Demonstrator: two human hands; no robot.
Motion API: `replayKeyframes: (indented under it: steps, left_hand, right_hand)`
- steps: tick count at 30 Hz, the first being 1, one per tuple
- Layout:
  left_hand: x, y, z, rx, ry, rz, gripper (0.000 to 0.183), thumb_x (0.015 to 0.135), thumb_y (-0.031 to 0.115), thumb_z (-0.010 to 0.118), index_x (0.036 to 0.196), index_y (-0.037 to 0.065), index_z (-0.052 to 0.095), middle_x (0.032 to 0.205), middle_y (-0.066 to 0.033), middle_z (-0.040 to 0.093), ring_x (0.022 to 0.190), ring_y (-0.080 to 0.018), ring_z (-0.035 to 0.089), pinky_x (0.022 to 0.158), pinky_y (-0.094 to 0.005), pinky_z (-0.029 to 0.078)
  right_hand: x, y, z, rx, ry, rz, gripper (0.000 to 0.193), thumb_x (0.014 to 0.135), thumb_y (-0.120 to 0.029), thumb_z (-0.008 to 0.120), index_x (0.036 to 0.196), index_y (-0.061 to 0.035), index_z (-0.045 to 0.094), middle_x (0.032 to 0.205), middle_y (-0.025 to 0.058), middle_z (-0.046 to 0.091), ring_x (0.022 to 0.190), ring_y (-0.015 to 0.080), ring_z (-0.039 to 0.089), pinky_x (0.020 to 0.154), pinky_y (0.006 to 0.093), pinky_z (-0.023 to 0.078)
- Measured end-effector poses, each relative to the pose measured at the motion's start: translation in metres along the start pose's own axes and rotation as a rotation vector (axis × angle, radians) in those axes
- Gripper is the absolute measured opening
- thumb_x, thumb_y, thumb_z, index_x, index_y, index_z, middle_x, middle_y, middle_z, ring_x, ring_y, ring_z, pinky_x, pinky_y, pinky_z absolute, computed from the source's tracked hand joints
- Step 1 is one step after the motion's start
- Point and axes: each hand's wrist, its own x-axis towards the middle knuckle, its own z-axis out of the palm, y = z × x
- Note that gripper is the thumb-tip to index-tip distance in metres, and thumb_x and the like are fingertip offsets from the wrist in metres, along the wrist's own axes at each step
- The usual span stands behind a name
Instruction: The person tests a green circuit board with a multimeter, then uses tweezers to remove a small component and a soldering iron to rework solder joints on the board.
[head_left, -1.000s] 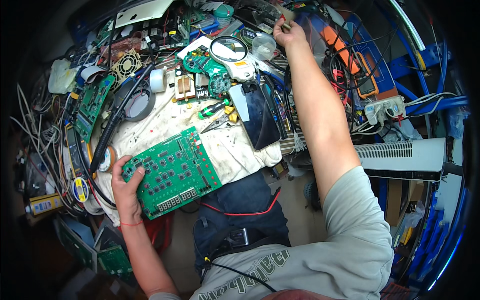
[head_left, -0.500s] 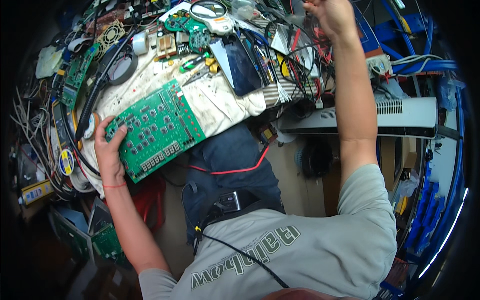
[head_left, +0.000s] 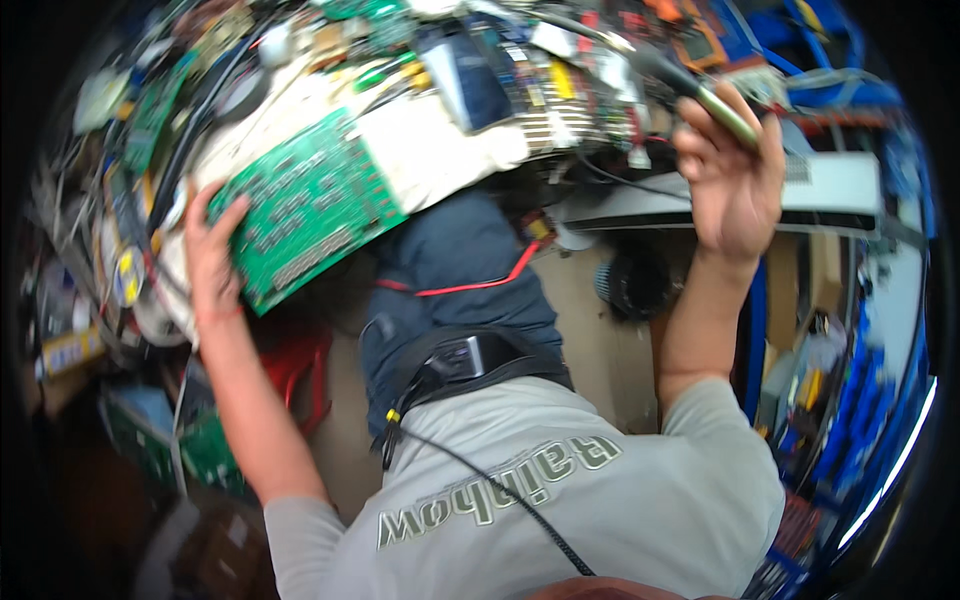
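My left hand (head_left: 212, 245) is closed on the left edge of a green circuit board (head_left: 300, 215), thumb on top. The board carries rows of small buttons and a display strip along its near edge, and lies tilted on a white cloth (head_left: 435, 150). Raised at the right, my right hand (head_left: 735, 190) grips a soldering iron (head_left: 735, 118) with a black and olive-green handle. Its metal tip points up and left over the cluttered bench, away from the board. Motion blur softens the iron and the fingers.
A dark flat panel (head_left: 470, 85) and pliers (head_left: 400, 85) lie beyond the board. Cables and parts crowd the bench's far side. A long white appliance casing (head_left: 830, 190) stands at right. A red wire (head_left: 480, 288) crosses my lap; a red stool (head_left: 300, 375) is below left.
My right hand has come down and nearer from the far right, now showing the soldering iron in it. My left hand still holds the board; the whole view has shifted slightly.
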Motion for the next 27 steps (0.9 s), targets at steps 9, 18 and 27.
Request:
replayKeyframes:
  steps: [9,18,27]
  left_hand:
    - [-0.016,0.001,0.001,-0.150,-0.040,0.004,0.049,0.080,-0.003,0.082,0.124,0.000,0.061,0.101,-0.0106,0.071,0.085,-0.0169,0.071,0.074,-0.0296,0.060]
    - [-0.031,0.002,0.005,-0.091,-0.018,0.059,0.046,0.083,0.001,0.082,0.124,0.000,0.062,0.102,-0.0092,0.071,0.086,-0.0139,0.070,0.075,-0.0274,0.060]
    - [-0.036,0.003,0.007,0.009,0.002,0.099,0.049,0.085,0.006,0.082,0.129,0.001,0.062,0.107,-0.0088,0.070,0.092,-0.0147,0.069,0.082,-0.0278,0.057]
  right_hand:
    - [-0.046,0.125,0.080,0.669,-0.099,0.455,0.040,0.108,-0.039,0.045,0.119,-0.0058,0.065,0.081,0.0035,0.062,0.079,0.0202,0.059,0.069,0.0311,0.045]
    - [-0.039,0.185,0.132,0.555,-0.143,0.508,0.046,0.108,-0.044,0.046,0.123,-0.0025,0.061,0.087,0.0059,0.062,0.077,0.0190,0.059,0.069,0.0307,0.046]
    - [-0.042,0.202,0.132,0.595,-0.143,0.518,0.047,0.109,-0.043,0.045,0.123,-0.0017,0.061,0.088,0.0061,0.061,0.078,0.0190,0.056,0.070,0.0309,0.045]
